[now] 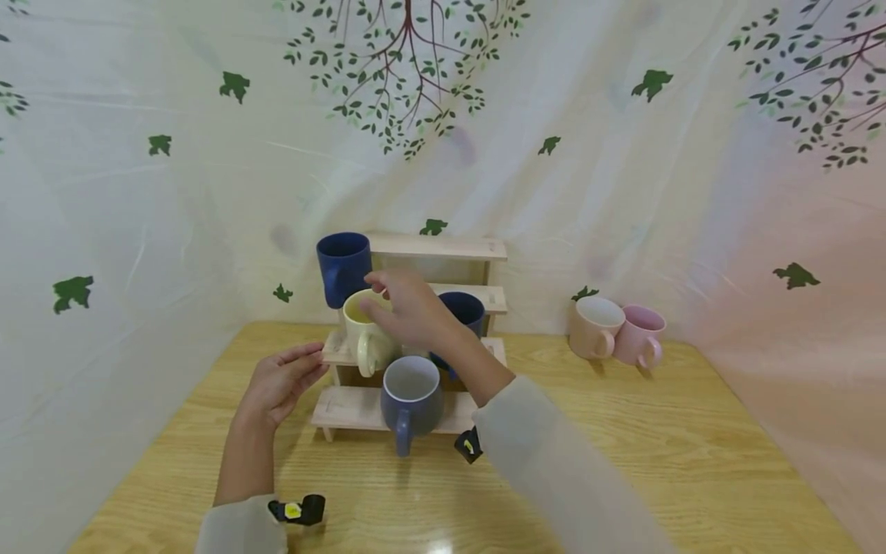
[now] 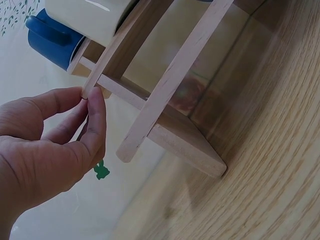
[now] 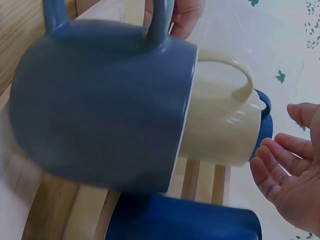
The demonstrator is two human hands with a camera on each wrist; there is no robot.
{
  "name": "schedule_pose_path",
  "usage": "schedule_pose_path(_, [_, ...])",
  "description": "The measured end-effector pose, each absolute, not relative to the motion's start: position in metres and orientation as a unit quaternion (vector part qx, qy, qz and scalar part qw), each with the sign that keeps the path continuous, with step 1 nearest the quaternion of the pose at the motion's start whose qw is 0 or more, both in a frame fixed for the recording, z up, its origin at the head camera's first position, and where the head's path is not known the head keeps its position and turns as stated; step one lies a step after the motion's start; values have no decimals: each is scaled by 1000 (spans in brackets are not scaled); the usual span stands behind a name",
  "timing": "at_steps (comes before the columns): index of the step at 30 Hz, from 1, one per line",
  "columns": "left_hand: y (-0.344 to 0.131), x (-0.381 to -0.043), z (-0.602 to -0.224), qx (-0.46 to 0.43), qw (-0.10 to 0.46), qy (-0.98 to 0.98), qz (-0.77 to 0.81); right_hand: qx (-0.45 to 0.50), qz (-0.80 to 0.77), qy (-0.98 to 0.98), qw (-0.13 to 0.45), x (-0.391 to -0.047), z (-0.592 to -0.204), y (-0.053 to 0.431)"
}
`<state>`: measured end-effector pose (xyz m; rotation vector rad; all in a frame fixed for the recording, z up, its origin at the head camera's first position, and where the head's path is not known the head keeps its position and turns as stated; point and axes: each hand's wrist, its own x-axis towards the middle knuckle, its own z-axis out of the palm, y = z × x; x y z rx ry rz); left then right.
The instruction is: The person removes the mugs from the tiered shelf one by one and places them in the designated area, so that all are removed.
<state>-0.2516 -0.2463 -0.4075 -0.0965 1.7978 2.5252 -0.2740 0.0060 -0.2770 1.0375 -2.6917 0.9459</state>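
Observation:
My left hand (image 1: 280, 385) pinches the left end of a middle board of the tiered wooden rack (image 1: 353, 408) between thumb and fingertips, as the left wrist view (image 2: 60, 140) shows. Above a cream mug (image 1: 353, 335) on that tier hovers my right hand (image 1: 408, 308); its fingers (image 3: 285, 155) are loosely bent around nothing in the right wrist view. A dark blue mug (image 1: 351, 269) stands higher, at the rack's left. Low in front sits a grey-blue mug (image 1: 413, 404), handle facing me. Another dark blue mug (image 1: 474, 319) is partly hidden behind my right forearm.
At the back right of the wooden table (image 1: 623, 446), a peach mug (image 1: 588, 331) and a pink mug (image 1: 633, 342) stand side by side. A pale curtain (image 1: 173, 231) with printed leaves hangs behind and around the table.

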Motion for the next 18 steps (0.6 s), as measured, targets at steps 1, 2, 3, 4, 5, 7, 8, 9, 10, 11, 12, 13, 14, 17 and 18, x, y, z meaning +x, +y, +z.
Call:
schedule_pose_path(1, [-246, -252, -407, -32, 19, 579, 814, 343, 313, -884, 53, -275, -277, 3])
schedule_pose_path(2, [-246, -252, -407, -33, 18, 578, 815, 343, 316, -883, 52, -276, -277, 1])
schedule_pose_path(3, [-245, -252, -406, -33, 16, 577, 816, 343, 319, -882, 51, -277, -277, -2])
schedule_pose_path(4, [-245, -252, -406, -31, 17, 576, 816, 342, 320, -882, 50, -278, -277, -5])
schedule_pose_path(5, [-245, -252, -406, -30, 17, 575, 817, 341, 321, -882, 49, -278, -276, -8])
schedule_pose_path(7, [-245, -252, -406, -29, 16, 575, 817, 341, 323, -882, 46, -280, -276, -13])
schedule_pose_path(8, [-245, -252, -405, -28, 17, 575, 817, 341, 322, -882, 44, -280, -275, -16])
schedule_pose_path(9, [-245, -251, -405, -28, 18, 575, 817, 340, 321, -883, 40, -280, -275, -19])
schedule_pose_path(10, [-246, -251, -406, -27, 19, 575, 817, 340, 319, -884, 37, -280, -274, -21])
schedule_pose_path(11, [-246, -251, -406, -28, 19, 576, 817, 340, 319, -884, 32, -280, -274, -24])
schedule_pose_path(12, [-246, -250, -406, -29, 20, 578, 815, 341, 319, -884, 29, -280, -274, -26])
schedule_pose_path(13, [-246, -250, -406, -30, 20, 578, 815, 342, 320, -883, 25, -280, -274, -28])
schedule_pose_path(14, [-246, -250, -407, -30, 20, 580, 814, 343, 322, -882, 21, -280, -273, -29])
schedule_pose_path(17, [-247, -249, -407, -30, 19, 583, 812, 343, 327, -880, 17, -281, -272, -34])
schedule_pose_path(18, [-247, -249, -407, -29, 19, 583, 812, 343, 330, -879, 17, -281, -272, -35])
